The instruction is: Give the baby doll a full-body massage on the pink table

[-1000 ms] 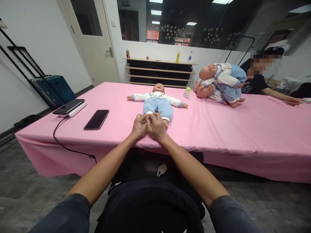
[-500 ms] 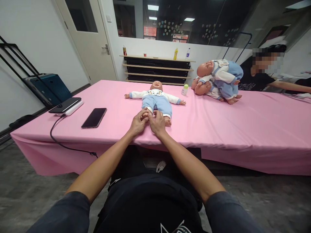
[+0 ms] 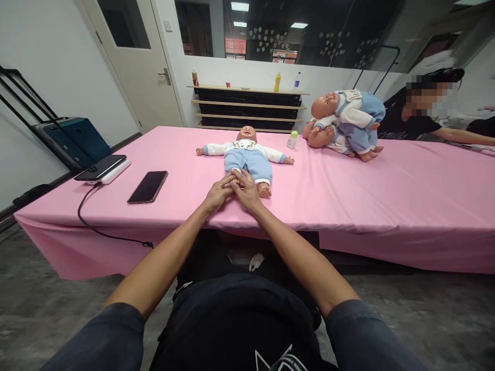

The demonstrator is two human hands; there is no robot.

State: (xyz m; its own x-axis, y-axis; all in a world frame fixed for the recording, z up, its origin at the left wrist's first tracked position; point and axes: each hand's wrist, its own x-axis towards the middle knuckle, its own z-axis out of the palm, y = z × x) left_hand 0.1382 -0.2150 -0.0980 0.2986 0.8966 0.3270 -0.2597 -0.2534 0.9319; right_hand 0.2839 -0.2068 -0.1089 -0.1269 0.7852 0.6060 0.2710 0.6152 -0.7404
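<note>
A baby doll [image 3: 251,161] in a white top and light blue trousers lies on its back, its arms spread and its feet toward me. My left hand [image 3: 219,196] and my right hand [image 3: 247,192] meet around the doll's foot on the left side of the view. Both are closed on it, thumbs close together, and they cover most of that foot. The doll's other bare foot [image 3: 264,189] rests uncovered just right of my right hand. Beyond the doll's outstretched arm stands a small bottle with a green cap [image 3: 292,139].
More dolls [image 3: 348,121] are piled on the pink-covered table [image 3: 417,190]. A phone [image 3: 148,187] and a cabled device stack [image 3: 104,170] lie at left. A co-worker [image 3: 410,113] sits at far right. Bottles stand on a shelf [image 3: 251,105] behind.
My right hand's fingers have moved over the foot toward my left hand, and the hands now sit closer together. The doll stays in place; the view has shifted slightly.
</note>
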